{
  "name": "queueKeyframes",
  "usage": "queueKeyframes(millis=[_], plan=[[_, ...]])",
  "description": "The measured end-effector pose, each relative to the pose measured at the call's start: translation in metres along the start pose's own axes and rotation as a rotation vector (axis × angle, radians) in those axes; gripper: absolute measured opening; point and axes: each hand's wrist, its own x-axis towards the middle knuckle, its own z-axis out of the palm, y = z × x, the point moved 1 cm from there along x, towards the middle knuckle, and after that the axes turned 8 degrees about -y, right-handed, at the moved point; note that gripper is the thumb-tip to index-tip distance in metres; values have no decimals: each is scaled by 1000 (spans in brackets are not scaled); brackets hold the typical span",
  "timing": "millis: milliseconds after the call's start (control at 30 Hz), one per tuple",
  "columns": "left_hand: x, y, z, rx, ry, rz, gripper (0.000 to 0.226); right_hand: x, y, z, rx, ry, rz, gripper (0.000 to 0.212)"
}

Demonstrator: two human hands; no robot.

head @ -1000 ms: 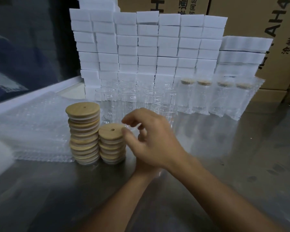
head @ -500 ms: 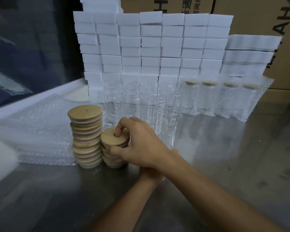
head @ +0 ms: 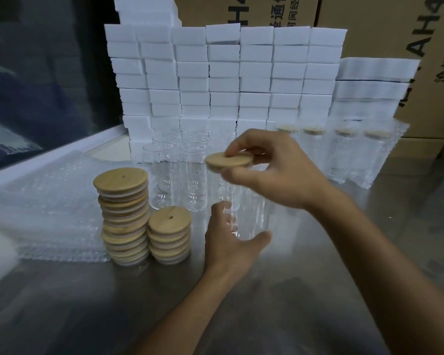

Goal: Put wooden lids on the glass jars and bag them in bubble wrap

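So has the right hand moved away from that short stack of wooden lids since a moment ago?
Yes. The right hand has lifted up and to the right of the short lid stack, pinching one wooden lid above the glass jar.

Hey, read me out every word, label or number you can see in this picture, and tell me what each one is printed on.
"AH": large dark letters, turned sideways and cut off by the frame, on the brown cardboard box at the right.
Chinese characters beside them on that box: partly cropped, too blurred to read reliably.
"H" plus Chinese characters on the brown cardboard box behind the white foam blocks: cropped, not readable in full.
Round wooden lids, clear glass jars, bubble wrap bags: no text visible.
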Motion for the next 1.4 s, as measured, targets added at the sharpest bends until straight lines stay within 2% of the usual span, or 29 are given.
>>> queueKeyframes(millis=[133,300,400,533,667,733,800,967,1033,1067,1133,1267,1333,1400], plan=[[-3,5,0,-98,-1,43,78,0,27,-20,22,99,96,11],[-7,11,-2,-153,-11,53,77,0,41,-23,91,54,126,5],[-8,16,-5,-252,-41,47,77,1,45,-20,185,56,118,8],[-9,24,-10,-491,-223,-18,71,0,46,-15,378,25,94,20],[-10,28,-9,-727,-558,-158,68,4,52,-7,765,65,224,32],[-11,30,-10,-776,-652,-205,69,3,54,-3,853,46,258,33],[-10,30,-10,-738,-609,-202,67,4,57,1,856,60,270,27],[-8,30,-4,-385,-246,-62,72,12,56,4,752,127,238,29],[-8,30,-5,-286,-196,-19,75,13,57,3,722,147,215,29],[-9,30,-6,-311,-226,-29,76,13,58,2,719,145,213,28],[-9,34,-8,-460,-394,-86,71,12,61,-1,776,116,228,27],[-11,39,-14,-834,-774,-163,50,2,61,-5,1094,-53,222,33],[-11,40,-15,-850,-806,-154,53,0,61,-4,1141,-92,213,32],[-11,40,-14,-674,-688,-97,57,0,61,-7,1116,-94,221,30]])
